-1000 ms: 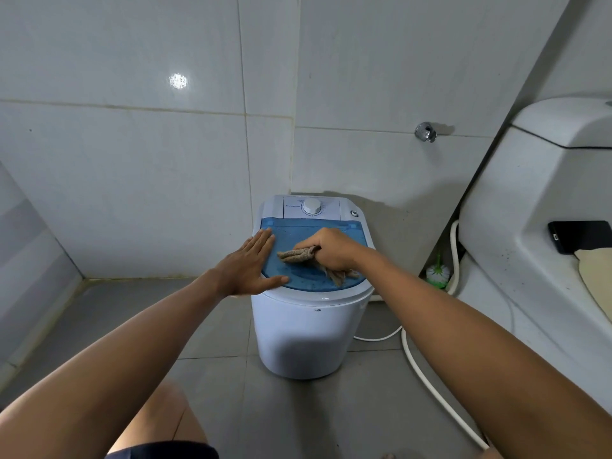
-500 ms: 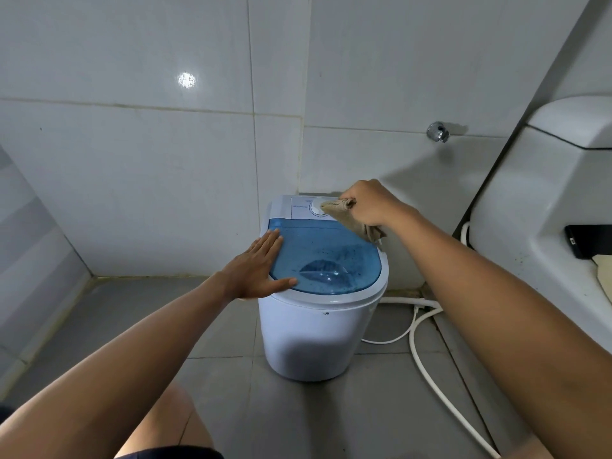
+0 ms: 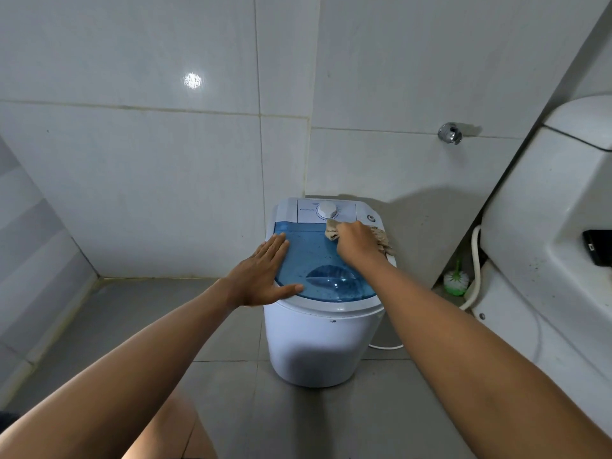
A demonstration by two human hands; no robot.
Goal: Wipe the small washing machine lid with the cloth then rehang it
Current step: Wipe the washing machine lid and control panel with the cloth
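Note:
A small white washing machine (image 3: 318,346) stands on the floor against the tiled wall, topped by a translucent blue lid (image 3: 324,276) with dark specks on it. My left hand (image 3: 261,276) lies flat, fingers spread, on the lid's left edge. My right hand (image 3: 356,241) is closed on a crumpled beige cloth (image 3: 381,238) and presses it on the lid's far right part, just below the white control dial (image 3: 327,211). Part of the cloth sticks out on both sides of the fist.
A white toilet cistern (image 3: 546,226) fills the right side, with a dark phone (image 3: 599,246) on its ledge. A green-and-white brush (image 3: 456,281) and a white hose (image 3: 475,270) sit in the gap beside the machine. A chrome wall fitting (image 3: 449,133) is above.
One second ago the cloth was at the lid's middle; half a second ago it was lifted to the dial. It is now back down on the lid's far right. My left hand stayed put.

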